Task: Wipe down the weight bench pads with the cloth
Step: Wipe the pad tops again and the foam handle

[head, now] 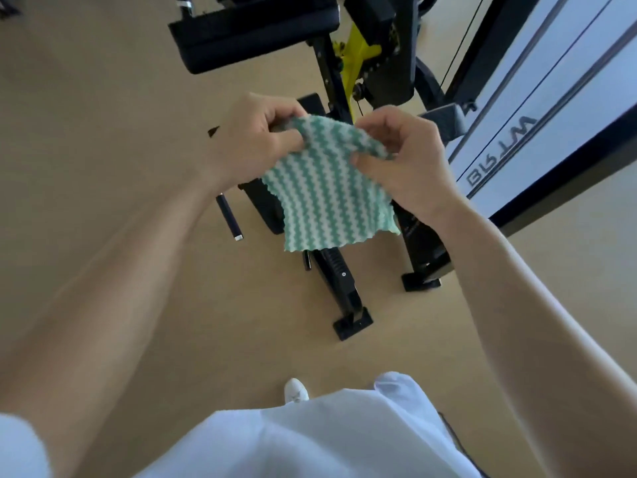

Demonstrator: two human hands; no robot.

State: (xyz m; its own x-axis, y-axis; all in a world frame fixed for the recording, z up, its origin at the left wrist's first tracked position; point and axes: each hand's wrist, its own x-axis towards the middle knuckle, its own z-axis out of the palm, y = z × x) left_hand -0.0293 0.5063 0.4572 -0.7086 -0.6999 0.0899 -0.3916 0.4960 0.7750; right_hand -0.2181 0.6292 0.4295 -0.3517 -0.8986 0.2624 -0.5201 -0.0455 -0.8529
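Note:
A green-and-white zigzag cloth [327, 188] hangs in the air in front of me, above the bench frame. My left hand [255, 136] pinches its top left corner, and my right hand [403, 160] pinches its top right edge. The cloth droops freely below both hands. A black weight bench pad [248, 36] lies farther ahead at the top of the view, apart from the cloth and both hands. A second dark pad [372, 12] shows to its right, partly cut off by the frame edge.
The bench's black frame legs and feet [348, 305] stand on the tan floor below the cloth. A yellow bracket [358, 53] joins the frame. A dark rod [229, 219] lies on the floor at left. A white panel with black rails [537, 108] runs along the right. My white shoe [295, 390] is near.

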